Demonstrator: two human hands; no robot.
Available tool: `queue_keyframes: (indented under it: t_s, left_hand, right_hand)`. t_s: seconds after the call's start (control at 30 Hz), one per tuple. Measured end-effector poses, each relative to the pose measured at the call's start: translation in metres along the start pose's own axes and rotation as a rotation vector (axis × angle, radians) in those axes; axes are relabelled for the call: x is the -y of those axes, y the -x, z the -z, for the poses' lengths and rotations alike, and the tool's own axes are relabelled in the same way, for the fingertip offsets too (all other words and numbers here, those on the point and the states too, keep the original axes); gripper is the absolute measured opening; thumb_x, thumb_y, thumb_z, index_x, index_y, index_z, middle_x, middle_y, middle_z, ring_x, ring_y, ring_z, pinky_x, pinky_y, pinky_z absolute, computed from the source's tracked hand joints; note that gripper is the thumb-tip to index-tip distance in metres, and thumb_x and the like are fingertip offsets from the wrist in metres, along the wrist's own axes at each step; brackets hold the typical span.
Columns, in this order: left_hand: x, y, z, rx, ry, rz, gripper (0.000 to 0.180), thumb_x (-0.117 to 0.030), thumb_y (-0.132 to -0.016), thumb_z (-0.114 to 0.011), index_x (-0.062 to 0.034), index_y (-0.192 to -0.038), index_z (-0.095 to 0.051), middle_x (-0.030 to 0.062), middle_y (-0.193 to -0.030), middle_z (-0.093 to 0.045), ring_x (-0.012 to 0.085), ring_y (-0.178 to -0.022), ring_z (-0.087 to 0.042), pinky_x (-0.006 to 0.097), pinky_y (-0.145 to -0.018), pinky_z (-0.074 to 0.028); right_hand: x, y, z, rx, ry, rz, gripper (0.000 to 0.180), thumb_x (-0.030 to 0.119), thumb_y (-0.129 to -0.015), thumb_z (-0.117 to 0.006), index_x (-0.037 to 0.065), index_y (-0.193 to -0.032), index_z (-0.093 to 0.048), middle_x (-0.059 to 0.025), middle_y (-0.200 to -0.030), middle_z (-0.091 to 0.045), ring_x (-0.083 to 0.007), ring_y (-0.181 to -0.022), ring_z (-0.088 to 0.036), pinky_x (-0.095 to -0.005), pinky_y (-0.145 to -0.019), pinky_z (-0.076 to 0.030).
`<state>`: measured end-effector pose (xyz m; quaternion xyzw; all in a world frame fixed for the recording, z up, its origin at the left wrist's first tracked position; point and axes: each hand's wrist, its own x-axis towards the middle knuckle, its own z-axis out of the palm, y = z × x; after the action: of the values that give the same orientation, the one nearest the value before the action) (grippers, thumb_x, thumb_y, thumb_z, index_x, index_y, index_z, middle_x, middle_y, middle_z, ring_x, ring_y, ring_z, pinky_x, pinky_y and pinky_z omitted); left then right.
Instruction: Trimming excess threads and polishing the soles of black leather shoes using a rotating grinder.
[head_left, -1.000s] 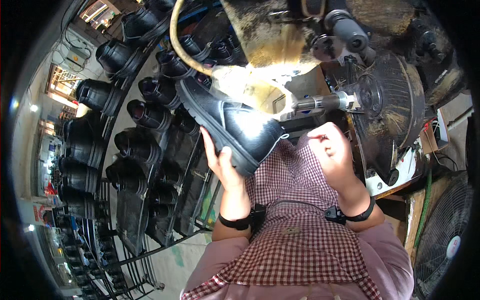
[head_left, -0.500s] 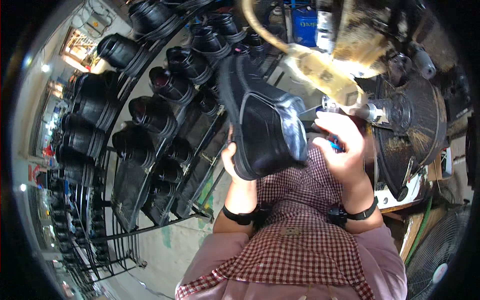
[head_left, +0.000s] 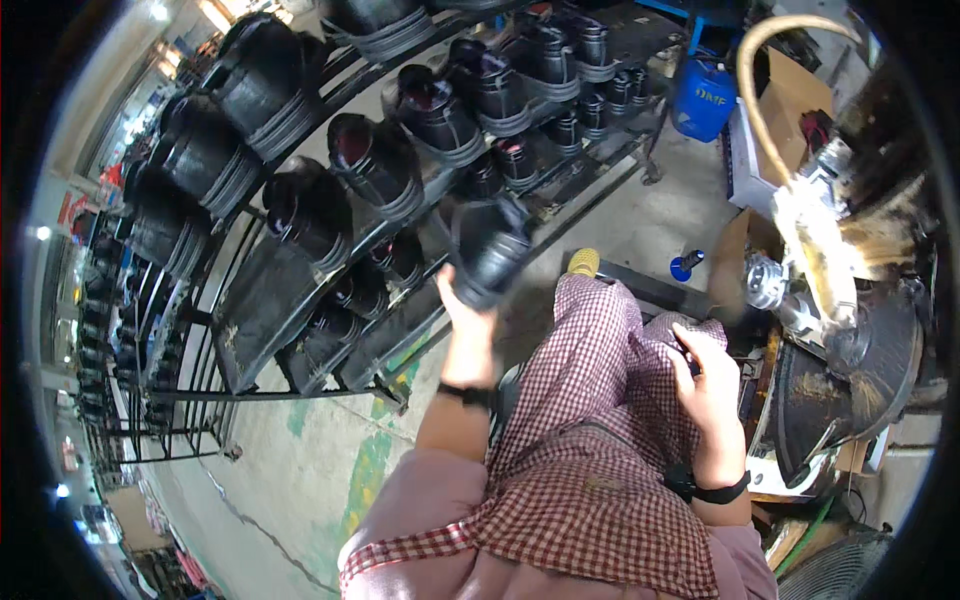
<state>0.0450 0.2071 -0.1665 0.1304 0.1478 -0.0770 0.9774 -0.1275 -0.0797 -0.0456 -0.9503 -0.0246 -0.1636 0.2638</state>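
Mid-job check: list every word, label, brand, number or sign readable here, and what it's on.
Blue jug: short yellow lettering on its side, legible, but I don't copy out printed text.
Black shoe in the left hand: motion-blurred; no lettering can be made out.
Black shoes on the rack: no readable marks.
Far-left background: too small and blurred to read.

shoe workshop: racked boots (head_left: 375, 165), grimy machine (head_left: 850, 385)
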Motion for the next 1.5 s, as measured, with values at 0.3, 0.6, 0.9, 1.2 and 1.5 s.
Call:
queue_keyframes:
  t_s: [0.3,0.6,0.9,1.2,1.5]
  left_hand:
    - [-0.051,-0.151,0.112,-0.492,0.244,-0.301,0.038,-0.025,-0.089,-0.046,0.0033,-0.114,-0.055,0.0198,-0.104,-0.059,0.0337,-0.087,-0.062,0.035,-0.065,-0.059]
    - [-0.01,-0.203,-0.027,-0.271,-2.277,-0.859,0.055,-0.03,-0.079,-0.068,-0.005,-0.126,-0.052,0.021,-0.119,-0.059,0.0361,-0.114,-0.054,0.042,-0.093,-0.045]
    - [0.033,-0.046,-0.079,0.332,-2.188,-0.914,0.03,-0.026,-0.072,-0.065,-0.0014,-0.056,-0.057,0.0135,-0.061,-0.057,0.0339,-0.056,-0.06,0.042,-0.052,-0.048]
    - [0.097,0.123,-0.137,1.517,-2.005,-0.815,0.027,-0.033,-0.065,-0.074,-0.0108,-0.062,-0.058,0.0031,-0.072,-0.058,0.0227,-0.063,-0.06,0.036,-0.058,-0.048]
    - [0.123,0.151,-0.07,0.276,-0.245,0.492,0.064,-0.035,-0.081,-0.053,-0.005,-0.137,-0.044,0.0195,-0.133,-0.052,0.0311,-0.119,-0.054,0.044,-0.104,-0.04]
  right_hand:
    - [-0.035,-0.01,-0.011,0.067,-0.043,-0.11,0.058,-0.014,-0.064,-0.054,0.001,-0.12,-0.058,-0.0217,-0.111,-0.061,-0.0361,-0.106,-0.059,-0.0382,-0.096,-0.045]
    - [-0.032,-0.039,-0.028,0.213,-0.032,-0.134,0.061,-0.015,-0.064,-0.053,0.006,-0.122,-0.059,-0.0218,-0.129,-0.054,-0.0368,-0.117,-0.055,-0.0396,-0.104,-0.041]
    - [-0.042,-0.007,-0.021,0.311,-0.829,-0.632,0.026,0.02,-0.097,-0.052,-0.004,-0.102,-0.062,-0.0117,-0.084,-0.067,-0.0159,-0.064,-0.066,-0.0253,-0.061,-0.049]
    - [-0.024,-0.003,-0.01,0.049,-0.702,-0.392,0.021,0.011,-0.077,-0.072,0.009,-0.068,-0.054,0.0038,-0.063,-0.05,-0.0056,-0.056,-0.045,-0.0248,-0.051,-0.038]
    - [-0.035,0.042,-0.012,-0.105,-1.443,-0.582,0.015,0.003,-0.084,-0.065,0.009,-0.083,-0.052,0.0019,-0.075,-0.056,-0.004,-0.061,-0.049,-0.0208,-0.052,-0.04]
